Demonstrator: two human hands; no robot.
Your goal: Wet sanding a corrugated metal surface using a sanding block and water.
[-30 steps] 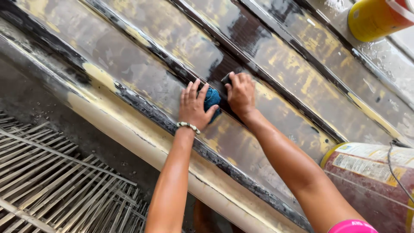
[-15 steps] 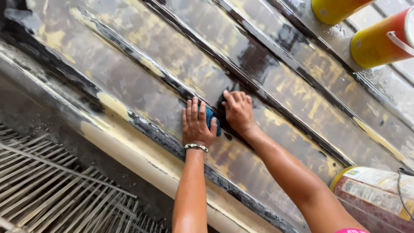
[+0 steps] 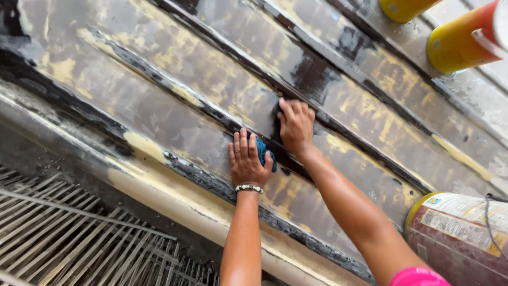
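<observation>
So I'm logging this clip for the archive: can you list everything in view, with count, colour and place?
ribbed panel: one, grey with yellow and black patches, fills the frame
blue pad: one, under the left palm
yellow containers: two, top right
labelled can: one, dark red with a yellow rim, lower right
metal grating: one, grey, lower left
bead bracelet: one, pale, left wrist
left hand: flat on the pad
right hand: flat on the panel

Two hands press on one ribbed, worn panel, the left hand and the right hand, with one blue pad between them, one beaded bracelet, two yellow containers above, and one labelled drum.
</observation>
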